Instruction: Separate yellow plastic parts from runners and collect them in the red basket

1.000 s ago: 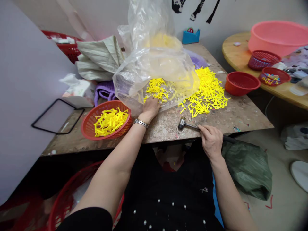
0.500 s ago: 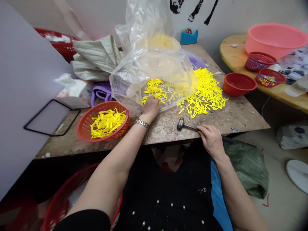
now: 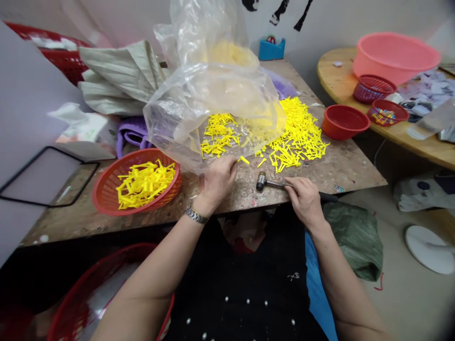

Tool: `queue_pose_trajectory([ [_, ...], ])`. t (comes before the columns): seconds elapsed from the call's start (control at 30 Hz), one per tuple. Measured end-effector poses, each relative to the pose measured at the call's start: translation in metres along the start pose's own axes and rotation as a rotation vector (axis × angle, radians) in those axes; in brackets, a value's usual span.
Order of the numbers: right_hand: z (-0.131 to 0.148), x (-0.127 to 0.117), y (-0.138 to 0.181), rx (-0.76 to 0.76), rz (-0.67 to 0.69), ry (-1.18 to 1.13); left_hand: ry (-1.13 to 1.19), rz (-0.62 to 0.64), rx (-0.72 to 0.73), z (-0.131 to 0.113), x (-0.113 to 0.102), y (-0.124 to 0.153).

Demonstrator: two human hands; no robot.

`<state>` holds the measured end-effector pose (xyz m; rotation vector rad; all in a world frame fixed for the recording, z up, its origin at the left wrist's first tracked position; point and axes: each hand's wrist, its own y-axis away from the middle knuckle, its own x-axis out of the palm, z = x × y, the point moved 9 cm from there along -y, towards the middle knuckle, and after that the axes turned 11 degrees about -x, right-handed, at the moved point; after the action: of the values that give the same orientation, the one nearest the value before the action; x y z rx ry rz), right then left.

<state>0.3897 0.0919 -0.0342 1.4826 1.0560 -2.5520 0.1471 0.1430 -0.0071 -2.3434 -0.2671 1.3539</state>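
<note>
Though buried in plastic bag (image 3: 213,94) mouth half a second ago, now drawn back toward front edge of desk (image 3: 337,166): left hand (image 3: 216,182), fingertips pinching yellow piece (image 3: 243,159), seemingly a single one, too small for certainty. Held just left of hammer (image 3: 261,181) head, apart from it. Right hand (image 3: 304,201) closed round hammer handle as before, head resting on desk. Picking done, then; piece brought beside tool. Loose yellow pile (image 3: 298,137) mid-desk; red basket (image 3: 142,207) of pieces toward left end of front edge.

I see bright, even indoor light, deep shadow beneath the table (image 3: 337,166), soft sheen on the clear bag (image 3: 199,90), yellow pieces (image 3: 298,137) crisp at centre, wide-angle bending toward my edges, corners darkened, left side smeared, perhaps from head motion.
</note>
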Motion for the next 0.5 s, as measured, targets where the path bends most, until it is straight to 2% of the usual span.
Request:
queue_pose_trajectory([
  [0.13,0.032,-0.005,-0.012,-0.032,-0.096,-0.232,0.093,-0.011,0.107,-0.030,0.002,0.033],
  [0.3,0.057,0.010,-0.015,0.018,-0.087,-0.431,0.193,0.021,0.149,-0.053,0.002,0.057],
  [0.4,0.056,0.016,-0.013,0.085,-0.091,-0.534,0.309,0.072,0.104,-0.053,0.003,0.061],
  [0.5,0.050,0.017,-0.010,0.142,-0.099,-0.598,0.449,0.155,-0.028,-0.044,0.009,0.061],
])
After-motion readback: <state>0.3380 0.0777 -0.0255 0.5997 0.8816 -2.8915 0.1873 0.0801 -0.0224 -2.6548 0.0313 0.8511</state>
